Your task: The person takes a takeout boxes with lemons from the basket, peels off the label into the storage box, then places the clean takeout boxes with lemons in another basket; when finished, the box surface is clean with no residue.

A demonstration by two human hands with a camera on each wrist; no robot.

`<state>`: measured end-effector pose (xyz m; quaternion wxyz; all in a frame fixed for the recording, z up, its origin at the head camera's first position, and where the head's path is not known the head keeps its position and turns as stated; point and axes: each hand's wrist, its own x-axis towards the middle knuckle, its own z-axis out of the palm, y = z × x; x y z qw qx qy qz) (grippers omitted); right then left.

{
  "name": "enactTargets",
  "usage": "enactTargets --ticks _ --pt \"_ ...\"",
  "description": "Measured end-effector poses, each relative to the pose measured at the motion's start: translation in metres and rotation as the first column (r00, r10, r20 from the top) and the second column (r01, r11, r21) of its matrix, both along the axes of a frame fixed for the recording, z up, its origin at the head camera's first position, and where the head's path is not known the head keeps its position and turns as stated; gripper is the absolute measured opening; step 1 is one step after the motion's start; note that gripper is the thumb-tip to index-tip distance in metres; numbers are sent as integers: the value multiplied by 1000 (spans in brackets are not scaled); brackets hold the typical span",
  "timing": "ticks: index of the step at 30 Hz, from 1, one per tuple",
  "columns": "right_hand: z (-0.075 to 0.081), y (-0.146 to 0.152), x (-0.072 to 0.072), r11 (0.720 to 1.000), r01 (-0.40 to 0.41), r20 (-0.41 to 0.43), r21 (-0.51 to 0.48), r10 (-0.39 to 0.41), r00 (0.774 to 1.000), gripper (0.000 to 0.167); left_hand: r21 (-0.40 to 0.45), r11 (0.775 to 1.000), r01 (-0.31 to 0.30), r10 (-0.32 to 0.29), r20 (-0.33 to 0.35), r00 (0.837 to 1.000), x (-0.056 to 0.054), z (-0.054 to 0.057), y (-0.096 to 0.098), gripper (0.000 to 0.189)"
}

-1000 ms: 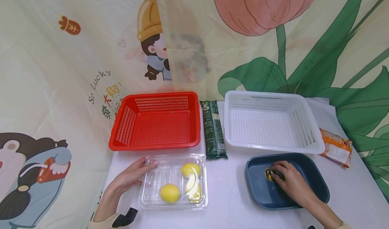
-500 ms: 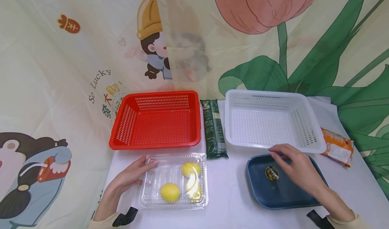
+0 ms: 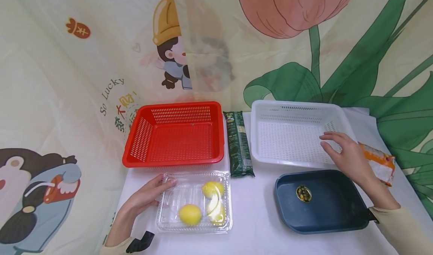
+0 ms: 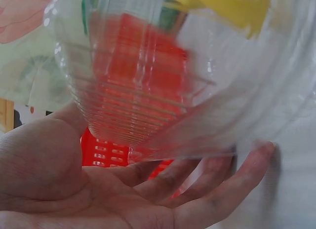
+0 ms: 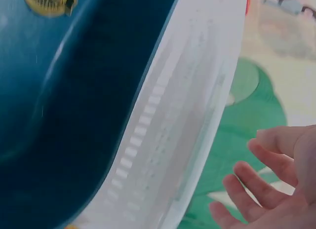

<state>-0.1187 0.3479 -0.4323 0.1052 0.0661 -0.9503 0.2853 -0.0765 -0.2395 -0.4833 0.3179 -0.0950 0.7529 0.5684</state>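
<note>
My left hand grips the left edge of a clear plastic clamshell box, thumb over the lid. Its other fingers reach under the box in the left wrist view. Inside the box lie yellow lemons. My right hand hovers over the front right rim of the white basket, holding nothing, fingers spread apart in the right wrist view. Below it stands a dark blue tray. On the tray's bottom is a small round black-and-gold piece.
A red basket stands behind the clamshell box. Between the two baskets lies a long dark green packet. To the right of the white basket, partly behind my right forearm, is an orange packet. A printed cloth hangs behind the table.
My right hand has let go of the round piece in the blue tray, then moved up and right over the white basket's rim. My left hand stays on the box.
</note>
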Motion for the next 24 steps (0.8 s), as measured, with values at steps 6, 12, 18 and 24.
enactTargets --ticks 6,12,18,24 --pt "-6 22 -26 999 45 12 -31 -45 999 35 -6 1000 -22 22 4 1000 1 -1 -1 78" --pt "-10 40 -50 995 92 18 -22 -92 996 38 -9 1000 -19 19 2 1000 0 -1 0 78" --pt "-19 57 -66 989 146 83 -25 -143 986 47 -29 999 -25 25 -1 1000 0 -1 1 79" --pt "-30 69 -73 983 179 150 -38 -171 974 56 -24 999 -29 29 7 1000 0 -2 0 79"
